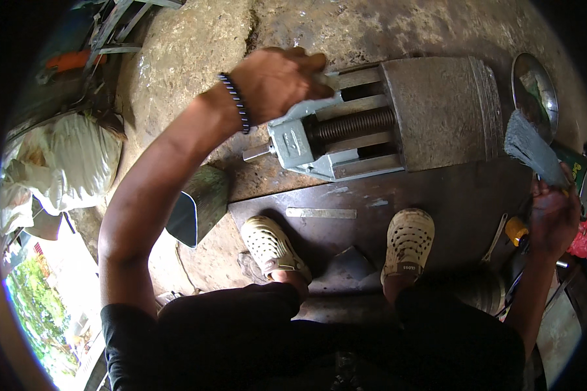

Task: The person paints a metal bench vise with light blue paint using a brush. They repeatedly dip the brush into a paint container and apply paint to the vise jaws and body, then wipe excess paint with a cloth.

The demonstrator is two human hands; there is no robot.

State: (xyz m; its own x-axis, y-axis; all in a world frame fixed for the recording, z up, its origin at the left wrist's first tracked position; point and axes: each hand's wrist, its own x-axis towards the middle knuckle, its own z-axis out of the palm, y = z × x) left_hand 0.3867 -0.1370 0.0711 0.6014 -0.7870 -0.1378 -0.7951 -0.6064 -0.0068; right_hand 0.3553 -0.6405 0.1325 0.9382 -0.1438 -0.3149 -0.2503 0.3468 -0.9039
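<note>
A large machine vise (365,159) lies on its side-to-side length before me, its left end and rails coated in pale grey-blue paint. Its dark threaded screw (355,126) runs between the rails, and its right part is bare brownish metal. My left hand (280,83) is closed round the far left corner of the vise, its fingertips partly hidden. Off to the right, my right hand (556,218) grips a paintbrush (535,150) whose wide bristles are loaded with grey-blue paint. The bristles point up and away, close to a round metal bowl (549,98).
My feet, in cream clogs (411,238), rest on a dark metal sheet (450,195). A flat metal strip (321,213) lies between them. Near my right arm are a wrench (496,238), a yellow-orange object (516,229) and a green tin (586,179). Pale sacking (78,156) stands left.
</note>
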